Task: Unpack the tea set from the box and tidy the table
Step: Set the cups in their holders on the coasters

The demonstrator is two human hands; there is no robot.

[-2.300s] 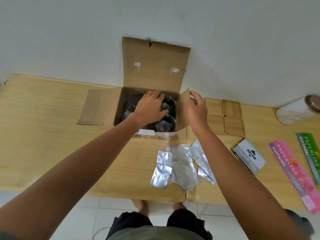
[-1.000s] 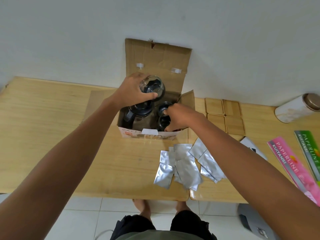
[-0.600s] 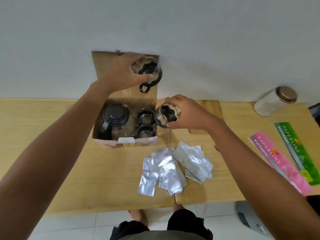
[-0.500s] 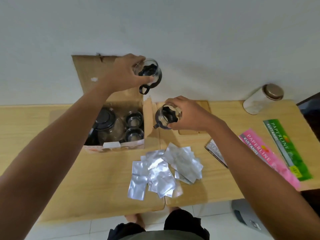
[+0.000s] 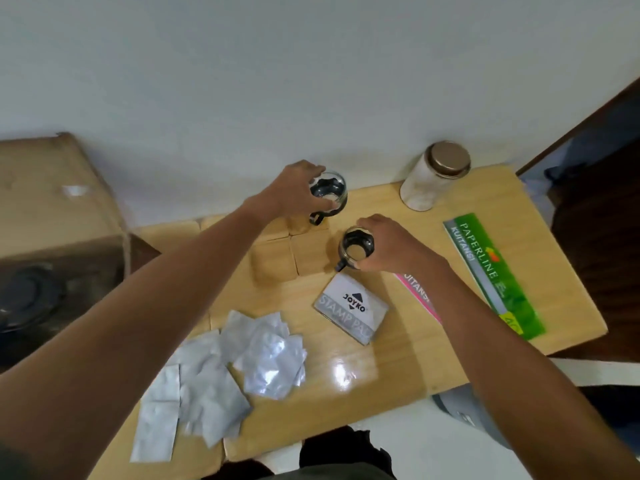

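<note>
Both hands grip glass cups by the rim: the left hand (image 5: 294,194) holds one cup (image 5: 328,194) and the right hand (image 5: 388,249) another cup (image 5: 356,249), over the wooden coasters (image 5: 273,263). Best lower each squarely onto its own coaster, handles clear, and let go only once it sits flat.

Left hand (image 5: 294,192) grips one glass cup (image 5: 329,195); right hand (image 5: 388,247) another (image 5: 356,249).

Bare table (image 5: 408,344) between stamp pad box (image 5: 351,308) and green booklet (image 5: 493,271).

Stamp pad box (image 5: 351,309), lidded jar (image 5: 434,175)
</note>
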